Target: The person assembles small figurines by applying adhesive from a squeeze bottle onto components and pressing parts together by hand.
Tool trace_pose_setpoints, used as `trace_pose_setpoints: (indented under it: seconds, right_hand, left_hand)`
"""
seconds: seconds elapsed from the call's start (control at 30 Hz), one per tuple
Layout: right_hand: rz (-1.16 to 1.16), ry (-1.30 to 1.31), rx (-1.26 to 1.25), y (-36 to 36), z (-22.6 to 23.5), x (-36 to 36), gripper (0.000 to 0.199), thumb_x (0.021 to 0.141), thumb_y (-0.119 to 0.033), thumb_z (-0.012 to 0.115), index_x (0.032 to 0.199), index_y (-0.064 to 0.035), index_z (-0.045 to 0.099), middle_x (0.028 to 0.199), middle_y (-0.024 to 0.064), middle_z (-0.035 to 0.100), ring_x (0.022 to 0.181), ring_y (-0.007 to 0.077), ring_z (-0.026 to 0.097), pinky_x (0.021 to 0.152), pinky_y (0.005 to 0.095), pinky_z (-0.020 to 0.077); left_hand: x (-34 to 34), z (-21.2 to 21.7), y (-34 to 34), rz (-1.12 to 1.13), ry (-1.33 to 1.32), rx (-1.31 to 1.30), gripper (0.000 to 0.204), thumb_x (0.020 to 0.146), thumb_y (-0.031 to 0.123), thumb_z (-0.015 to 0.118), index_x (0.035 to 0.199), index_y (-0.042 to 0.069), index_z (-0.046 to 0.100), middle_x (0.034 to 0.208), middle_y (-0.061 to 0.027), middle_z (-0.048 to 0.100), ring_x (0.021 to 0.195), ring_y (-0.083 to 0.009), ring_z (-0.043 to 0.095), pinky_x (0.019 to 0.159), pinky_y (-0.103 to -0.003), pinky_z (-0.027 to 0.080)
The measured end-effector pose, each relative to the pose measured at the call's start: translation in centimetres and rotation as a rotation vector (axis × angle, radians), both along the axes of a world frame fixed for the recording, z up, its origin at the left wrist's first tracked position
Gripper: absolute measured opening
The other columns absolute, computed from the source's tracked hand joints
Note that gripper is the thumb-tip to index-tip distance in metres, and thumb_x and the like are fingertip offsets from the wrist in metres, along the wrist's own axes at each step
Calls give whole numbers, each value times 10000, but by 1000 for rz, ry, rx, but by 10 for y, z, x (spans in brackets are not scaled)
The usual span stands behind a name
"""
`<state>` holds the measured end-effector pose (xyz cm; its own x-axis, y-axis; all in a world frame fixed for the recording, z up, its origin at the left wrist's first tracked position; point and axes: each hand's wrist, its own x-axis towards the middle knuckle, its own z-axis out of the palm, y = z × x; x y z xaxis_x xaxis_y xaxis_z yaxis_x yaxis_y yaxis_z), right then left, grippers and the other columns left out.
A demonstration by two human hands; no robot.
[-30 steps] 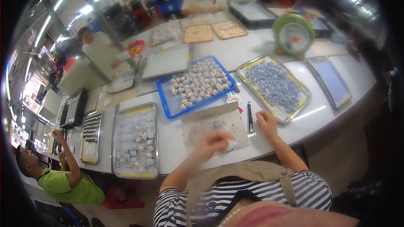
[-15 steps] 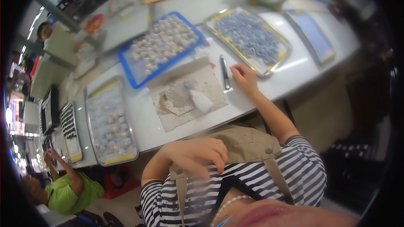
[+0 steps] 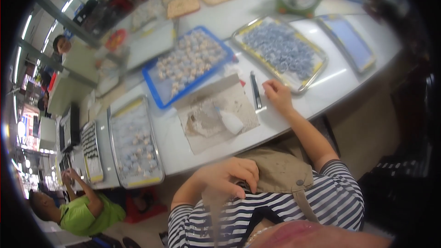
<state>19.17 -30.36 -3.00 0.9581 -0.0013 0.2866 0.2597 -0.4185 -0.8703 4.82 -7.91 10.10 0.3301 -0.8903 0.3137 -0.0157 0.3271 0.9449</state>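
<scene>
White worktable (image 3: 172, 149): runs across frame centre to upper right. Metal tray (image 3: 315, 76), upper right: heaped blue-grey pcs (image 3: 280, 43). Blue tray (image 3: 153, 89), upper centre: blue-and-cream pcs (image 3: 193, 59). Cardboard sheet (image 3: 204, 142): centre, stained. Khaki apron (image 3: 278, 170): lower centre.

Left hand (image 3: 232, 174): lower centre, over apron; fingers half curled, thumb apart, nothing visible in grip (motion blur; contact w/ apron can't be confirmed). Right hand (image 3: 279, 97): right of centre, at table; fingers loosely bent, inner side hidden, so can't tell if empty.

White bottle (image 3: 231, 123): centre, lying on cardboard. Black tool (image 3: 256, 90): slim, just left of right hand.

Risks (est.): bottle on its side may seep if uncapped, or roll if bumped. Snagged cardboard would drag bottle along. Careless right-hand shift could sweep black tool into cardboard.
</scene>
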Motion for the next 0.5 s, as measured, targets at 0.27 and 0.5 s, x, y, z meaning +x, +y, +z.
trace_pose_setpoints:
  seconds: [0.27, 0.5]
  right_hand:
    - [61, 128, 223, -1, 17, 8, 194, 807, -186, 564, 839, -3, 618, 604, 46, 581, 527, 90, 524, 514, 221, 412]
    - [42, 154, 189, 5, 25, -1, 153, 810, -158, 580, 846, -13, 613, 614, 12, 562, 537, 66, 505, 499, 197, 391]
  left_hand:
    - [-29, -19, 12, 700, 240, 20, 172, 788, 171, 617, 790, -1, 600, 810, -72, 599, 769, -178, 547, 702, -270, 427]
    - [-33, -60, 49, 1540, 77, 263, 57, 793, 57, 585, 790, 1, 591, 783, -55, 594, 720, -131, 535, 687, -241, 418]
